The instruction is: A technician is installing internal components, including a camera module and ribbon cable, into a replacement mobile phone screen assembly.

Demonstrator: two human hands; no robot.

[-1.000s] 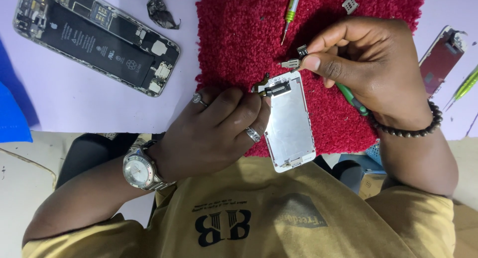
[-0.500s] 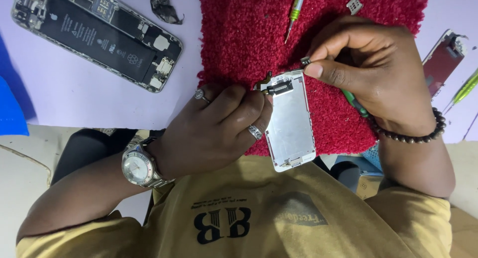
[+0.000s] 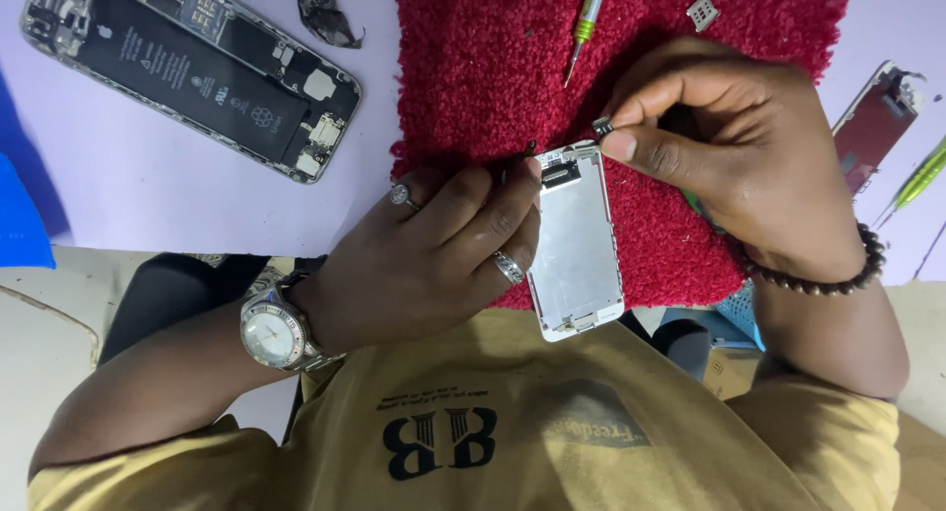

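My left hand (image 3: 434,245), with two rings and a silver wristwatch, holds a detached phone screen panel (image 3: 576,250) by its left edge, its silver back plate up. The panel lies over the near edge of a red fuzzy mat (image 3: 552,97). My right hand (image 3: 729,146), with a dark bead bracelet at the wrist, pinches a tiny metal part (image 3: 602,128) between thumb and forefinger, right at the panel's top right corner. A green tool handle shows slightly under the right palm.
An opened phone body (image 3: 197,72) with its battery exposed lies at the far left on the lilac surface. A green-handled screwdriver (image 3: 588,23) and a small metal bracket (image 3: 702,10) rest on the mat. Another screen panel (image 3: 877,122) and a second green tool (image 3: 921,181) lie at right. A blue object sits at the left edge.
My right hand has shifted down and in, bringing the tiny part from above the panel to its top right corner. My left hand keeps its hold on the panel.
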